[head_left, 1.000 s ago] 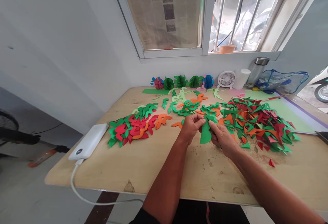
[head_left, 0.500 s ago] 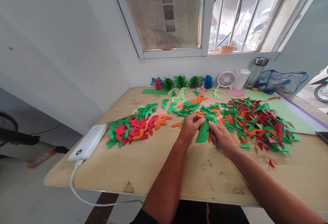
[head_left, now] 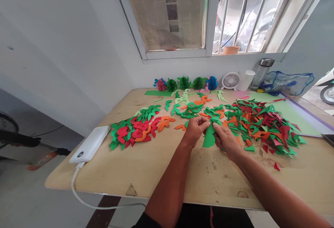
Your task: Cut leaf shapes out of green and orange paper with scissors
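Note:
A green paper piece [head_left: 209, 138] hangs between my two hands, its rounded lower part pointing down over the table. My left hand [head_left: 196, 129] pinches its upper left side between thumb and fingers. On the other side, my right hand [head_left: 226, 138] is closed on the paper, thumb near the top; whatever else its curled fingers may hold is hidden. Close to my right hand lies a large pile of green, red and orange paper scraps [head_left: 263, 123]. Curved green paper cutouts [head_left: 191, 109] lie just beyond my hands.
Red and green cutouts [head_left: 138, 128] lie left, near a white power bank [head_left: 90, 144] with a cable. Along the wall stand folded paper figures [head_left: 184, 83], a small white fan [head_left: 230, 80], a bottle [head_left: 261, 73] and a clear blue-edged bag [head_left: 287, 81].
The green paper has turned slightly and its lower end has shifted a little right and down. Both hands keep nearly the same place and grip.

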`<action>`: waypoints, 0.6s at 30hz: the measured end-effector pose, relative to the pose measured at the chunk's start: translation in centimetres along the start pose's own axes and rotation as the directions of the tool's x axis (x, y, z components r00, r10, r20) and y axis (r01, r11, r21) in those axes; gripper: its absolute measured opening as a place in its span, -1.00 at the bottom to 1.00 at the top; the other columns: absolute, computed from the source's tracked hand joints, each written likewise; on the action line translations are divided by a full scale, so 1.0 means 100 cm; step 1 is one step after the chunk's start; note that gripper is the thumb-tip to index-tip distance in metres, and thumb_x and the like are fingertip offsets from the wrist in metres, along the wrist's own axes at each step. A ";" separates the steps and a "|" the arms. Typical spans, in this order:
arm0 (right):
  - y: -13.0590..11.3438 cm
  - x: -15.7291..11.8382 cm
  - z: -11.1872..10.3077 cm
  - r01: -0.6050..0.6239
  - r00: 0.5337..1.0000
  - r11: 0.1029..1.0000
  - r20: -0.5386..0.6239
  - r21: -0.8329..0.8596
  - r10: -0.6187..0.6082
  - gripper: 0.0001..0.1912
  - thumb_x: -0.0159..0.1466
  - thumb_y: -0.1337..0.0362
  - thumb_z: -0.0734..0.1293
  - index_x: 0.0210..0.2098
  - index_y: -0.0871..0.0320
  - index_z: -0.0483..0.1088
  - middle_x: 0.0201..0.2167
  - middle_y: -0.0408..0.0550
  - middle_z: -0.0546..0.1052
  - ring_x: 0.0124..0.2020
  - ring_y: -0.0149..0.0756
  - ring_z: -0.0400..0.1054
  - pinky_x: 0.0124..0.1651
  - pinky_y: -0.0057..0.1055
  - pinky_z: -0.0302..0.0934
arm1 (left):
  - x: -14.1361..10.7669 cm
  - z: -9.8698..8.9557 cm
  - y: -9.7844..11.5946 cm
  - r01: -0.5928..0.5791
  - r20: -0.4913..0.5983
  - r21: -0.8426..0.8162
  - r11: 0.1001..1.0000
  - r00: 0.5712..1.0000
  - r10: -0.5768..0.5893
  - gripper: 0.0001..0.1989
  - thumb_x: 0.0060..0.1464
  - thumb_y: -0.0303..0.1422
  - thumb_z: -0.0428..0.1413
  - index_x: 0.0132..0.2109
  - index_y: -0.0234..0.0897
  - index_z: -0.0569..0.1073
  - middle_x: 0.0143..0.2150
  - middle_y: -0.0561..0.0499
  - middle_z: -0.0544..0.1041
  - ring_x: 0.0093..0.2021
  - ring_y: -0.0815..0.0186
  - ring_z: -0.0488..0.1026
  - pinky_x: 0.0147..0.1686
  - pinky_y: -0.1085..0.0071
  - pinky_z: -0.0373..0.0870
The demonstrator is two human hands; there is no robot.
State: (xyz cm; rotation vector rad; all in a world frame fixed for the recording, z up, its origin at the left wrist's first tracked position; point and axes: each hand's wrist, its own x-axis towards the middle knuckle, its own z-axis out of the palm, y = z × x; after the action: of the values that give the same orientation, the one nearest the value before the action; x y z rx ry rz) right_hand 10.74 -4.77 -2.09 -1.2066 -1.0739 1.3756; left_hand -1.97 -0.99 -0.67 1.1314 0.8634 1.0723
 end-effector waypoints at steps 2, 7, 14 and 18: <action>0.000 0.000 0.001 0.000 1.000 1.000 -0.005 0.003 0.000 -0.38 0.07 -0.25 0.33 -0.69 0.08 0.03 -0.80 -0.35 -0.01 -0.77 -0.58 -0.20 -0.73 -0.54 -0.28 | 0.000 0.000 0.001 0.003 0.003 -0.011 1.000 1.000 -0.002 -0.79 -0.19 -0.28 0.22 -0.50 -0.32 0.39 -0.58 0.11 0.36 -0.56 0.48 0.26 -0.51 0.50 0.21; 0.000 -0.001 0.001 -0.013 1.000 1.000 -0.005 0.013 0.013 -0.39 0.07 -0.25 0.33 -0.68 0.08 0.03 -0.80 -0.35 -0.02 -0.76 -0.58 -0.22 -0.73 -0.54 -0.29 | -0.001 0.000 0.001 0.006 0.013 -0.008 1.000 1.000 -0.006 -0.79 -0.20 -0.28 0.22 -0.51 -0.32 0.38 -0.58 0.12 0.34 -0.56 0.48 0.24 -0.52 0.51 0.19; -0.001 -0.001 0.000 0.001 1.000 1.000 0.004 0.005 -0.001 -0.40 0.08 -0.24 0.32 -0.67 0.08 0.04 -0.81 -0.35 0.00 -0.77 -0.58 -0.22 -0.73 -0.54 -0.29 | -0.001 -0.001 0.002 0.032 0.041 -0.018 0.999 0.999 -0.031 -0.78 -0.22 -0.28 0.22 -0.51 -0.32 0.37 -0.59 0.13 0.32 -0.56 0.49 0.22 -0.53 0.51 0.16; 0.000 -0.001 0.000 0.023 0.999 1.000 0.023 -0.020 -0.023 -0.40 0.10 -0.24 0.30 -0.68 0.08 0.05 -0.82 -0.34 0.01 -0.78 -0.57 -0.19 -0.75 -0.54 -0.27 | -0.001 -0.002 0.004 0.029 0.054 -0.008 1.000 0.998 -0.028 -0.79 -0.23 -0.29 0.22 -0.51 -0.32 0.37 -0.59 0.13 0.31 -0.55 0.48 0.21 -0.52 0.51 0.16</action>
State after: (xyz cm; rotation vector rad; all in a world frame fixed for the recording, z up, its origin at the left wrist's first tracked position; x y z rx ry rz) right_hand 10.77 -4.83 -2.10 -1.1925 -1.1171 1.3669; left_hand -2.28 -1.03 -0.29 1.1323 0.8293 1.0173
